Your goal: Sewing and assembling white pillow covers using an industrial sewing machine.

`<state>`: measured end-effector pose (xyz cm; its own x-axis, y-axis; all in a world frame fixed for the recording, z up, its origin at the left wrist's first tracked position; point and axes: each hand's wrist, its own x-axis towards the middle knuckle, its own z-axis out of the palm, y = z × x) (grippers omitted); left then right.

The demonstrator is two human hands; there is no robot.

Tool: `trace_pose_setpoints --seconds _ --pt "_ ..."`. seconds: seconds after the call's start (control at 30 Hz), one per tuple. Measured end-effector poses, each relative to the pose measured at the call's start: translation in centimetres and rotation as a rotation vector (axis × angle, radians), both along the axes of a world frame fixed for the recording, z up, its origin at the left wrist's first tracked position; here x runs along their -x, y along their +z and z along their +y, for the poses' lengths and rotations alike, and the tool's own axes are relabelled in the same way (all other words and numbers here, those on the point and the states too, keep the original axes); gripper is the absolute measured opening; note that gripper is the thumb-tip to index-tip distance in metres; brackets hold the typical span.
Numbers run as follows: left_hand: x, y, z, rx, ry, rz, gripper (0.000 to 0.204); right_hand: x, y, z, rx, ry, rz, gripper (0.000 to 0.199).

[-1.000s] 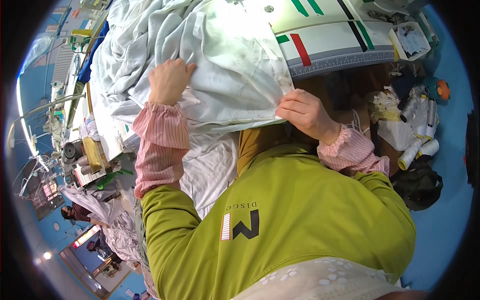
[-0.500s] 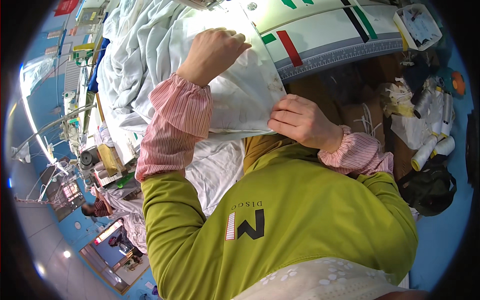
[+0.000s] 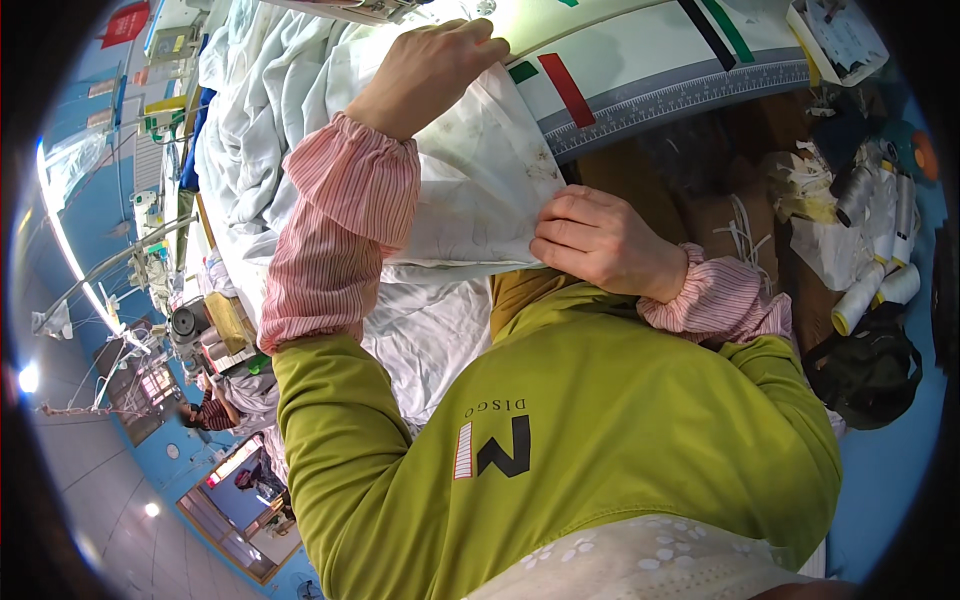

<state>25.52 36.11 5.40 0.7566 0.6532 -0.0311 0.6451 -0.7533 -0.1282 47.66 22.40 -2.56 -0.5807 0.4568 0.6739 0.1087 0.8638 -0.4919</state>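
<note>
Hands work one piece of white thin fabric (image 3: 470,190) at a white bench (image 3: 640,60) with a printed ruler strip along its front edge. Left hand (image 3: 430,65) is raised toward the top of the view, fingers (image 3: 480,45) curled shut over the upper edge of the fabric, w/ the pink striped sleeve cover (image 3: 335,230) bunched at the wrist and running down the forearm. Right hand (image 3: 600,240) sits lower and nearer the body — thumb and fingers pinched closed on the fabric's lower right corner, just below the bench edge. The fabric hangs stretched between the two hands, partly over the bench edge, faint marks on its surface.

Behind and left of it lies a big heap of white crumpled cloth (image 3: 260,130), spilling down toward the lap. Red and green tape strips (image 3: 565,85) are stuck on the bench top near the left hand. To the right, well apart from the hands, white thread cones (image 3: 875,290) lie on the floor beside a dark green bag (image 3: 865,370). The person wears a lime green long-sleeved top (image 3: 600,450) — it fills the lower middle of the view.
</note>
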Motion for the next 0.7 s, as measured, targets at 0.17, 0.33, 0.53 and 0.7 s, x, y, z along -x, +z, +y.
trace_pose_setpoints --seconds 0.17,0.33,0.53,0.7 --pt "-0.9 0.5 0.1 0.018 0.035 0.076 0.013 -0.1 -0.1 -0.2 0.005 -0.007 -0.007 0.017" --pt "-0.5 0.0 0.9 0.011 -0.020 0.030 0.005 -0.1 -0.1 -0.2 0.001 -0.011 -0.008 0.017" --pt "-0.2 -0.5 1.1 0.011 0.014 0.002 0.005 0.1 0.1 -0.1 0.002 -0.007 -0.015 0.017" --pt "0.8 -2.3 -1.0 -0.003 0.123 -0.233 0.013 0.1 0.1 0.3 -0.004 0.023 -0.028 0.016"
